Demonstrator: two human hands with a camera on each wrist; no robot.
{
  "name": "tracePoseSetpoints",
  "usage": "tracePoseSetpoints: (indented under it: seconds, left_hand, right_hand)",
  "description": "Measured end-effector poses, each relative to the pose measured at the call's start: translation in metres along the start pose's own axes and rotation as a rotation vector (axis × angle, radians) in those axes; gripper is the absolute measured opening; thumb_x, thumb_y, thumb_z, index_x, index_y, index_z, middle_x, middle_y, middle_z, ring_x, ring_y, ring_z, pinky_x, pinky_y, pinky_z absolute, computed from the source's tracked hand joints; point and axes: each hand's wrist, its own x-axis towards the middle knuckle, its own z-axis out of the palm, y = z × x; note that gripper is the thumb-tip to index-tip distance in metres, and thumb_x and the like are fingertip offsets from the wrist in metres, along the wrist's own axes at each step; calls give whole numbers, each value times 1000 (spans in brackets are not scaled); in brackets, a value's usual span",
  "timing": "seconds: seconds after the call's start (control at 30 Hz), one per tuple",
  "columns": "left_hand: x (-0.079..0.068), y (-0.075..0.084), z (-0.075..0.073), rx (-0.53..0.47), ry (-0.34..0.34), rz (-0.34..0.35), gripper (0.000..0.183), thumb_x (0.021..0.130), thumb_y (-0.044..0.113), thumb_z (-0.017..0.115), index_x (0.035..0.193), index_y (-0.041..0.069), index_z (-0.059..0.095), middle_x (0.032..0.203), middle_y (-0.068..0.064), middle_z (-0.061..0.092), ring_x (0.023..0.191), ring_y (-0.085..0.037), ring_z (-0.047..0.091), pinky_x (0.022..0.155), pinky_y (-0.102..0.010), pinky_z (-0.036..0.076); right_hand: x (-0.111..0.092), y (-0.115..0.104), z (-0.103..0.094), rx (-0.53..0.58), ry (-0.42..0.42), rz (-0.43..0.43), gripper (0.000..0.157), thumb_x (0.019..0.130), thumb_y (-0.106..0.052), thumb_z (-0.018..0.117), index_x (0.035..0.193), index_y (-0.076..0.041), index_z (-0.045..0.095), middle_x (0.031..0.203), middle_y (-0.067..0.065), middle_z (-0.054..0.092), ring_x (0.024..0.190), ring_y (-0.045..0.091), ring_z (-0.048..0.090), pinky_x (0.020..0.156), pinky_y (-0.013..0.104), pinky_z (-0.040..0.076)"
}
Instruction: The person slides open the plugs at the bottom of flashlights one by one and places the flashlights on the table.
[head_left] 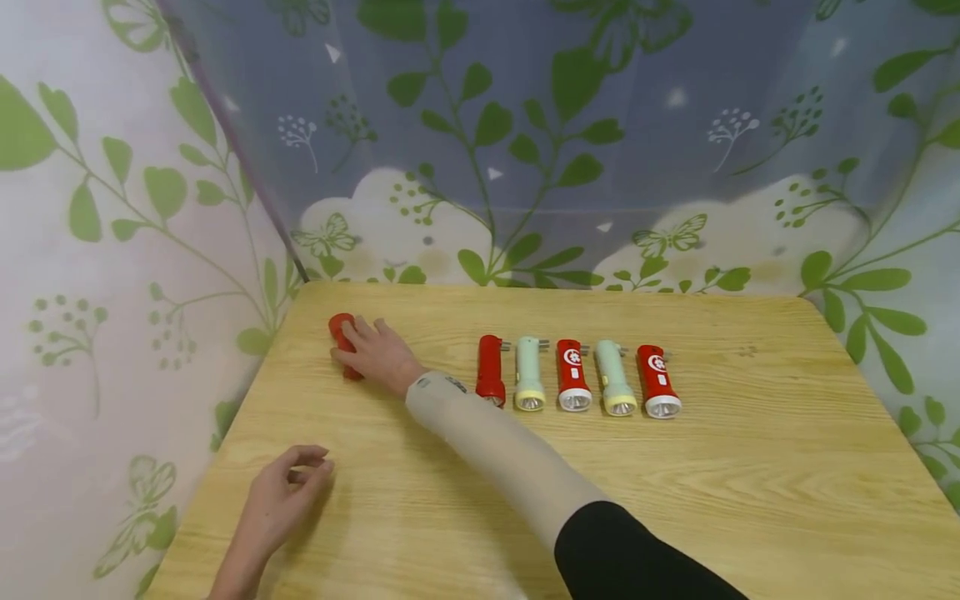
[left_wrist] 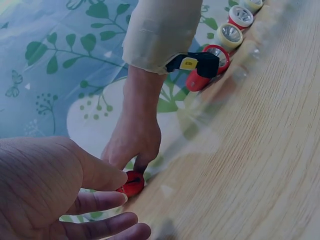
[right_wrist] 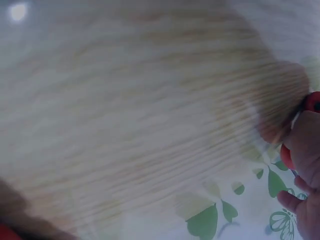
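Observation:
My right hand (head_left: 381, 357) reaches across to the far left of the table and holds a red flashlight (head_left: 340, 325), thumb and fingers around its body. In the left wrist view the same red flashlight (left_wrist: 133, 185) shows under the right hand's fingertips, partly behind my left fingers. At the right edge of the right wrist view, the right hand (right_wrist: 306, 142) covers part of it. My left hand (head_left: 277, 498) hovers over the near left of the table, fingers loosely bent, nothing in them.
Right of the right forearm stretches a row of flashlights: a plain red one (head_left: 491, 367), a mint one (head_left: 528, 367), a red one with white rim (head_left: 573, 371), another mint one (head_left: 613, 371) and another white-rimmed red one (head_left: 658, 375). Leaf-patterned curtains (head_left: 487, 150) border the wooden table (head_left: 750, 483).

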Motion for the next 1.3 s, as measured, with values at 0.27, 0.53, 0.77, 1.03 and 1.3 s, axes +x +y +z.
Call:
tracePoseSetpoints:
  seconds: [0.27,0.53,0.77,1.03,1.3]
  left_hand:
    - [-3,-1,0,-4,-3,-10,37,102,31,61,130,7,63,125,-18,68,105,-26,67,78,-30,55]
    - [-3,2,2,-3,5,5,36,102,29,61,130,6,63,125,-19,68,105,-28,68,80,-33,57]
    - [-2,4,1,2,3,16,36,102,29,61,130,6,62,127,-20,67,106,-29,68,79,-32,57]
    - [9,16,5,3,21,107,37,103,30,60,129,4,62,129,-22,66,108,-34,69,79,-35,60]
    - [23,43,9,-5,134,240,35,103,28,60,129,4,62,127,-20,67,107,-33,68,75,-19,53]
  right_hand:
    - [2,3,7,-57,68,-44,47,107,-32,50,149,-37,31,164,6,29,148,24,35,117,42,39]
    - [-3,8,14,-98,157,-58,35,108,-34,46,142,-34,37,157,4,35,141,23,39,107,41,46]
    - [-8,13,14,-84,177,-58,32,109,-24,45,139,-32,39,154,1,36,137,24,40,104,41,48]
    - [-22,23,9,-16,228,37,32,109,-27,45,141,-29,39,147,-1,44,132,22,45,100,39,51]
    - [-51,27,-2,236,306,141,38,106,-41,50,139,-23,44,135,-8,59,124,15,56,95,33,50]
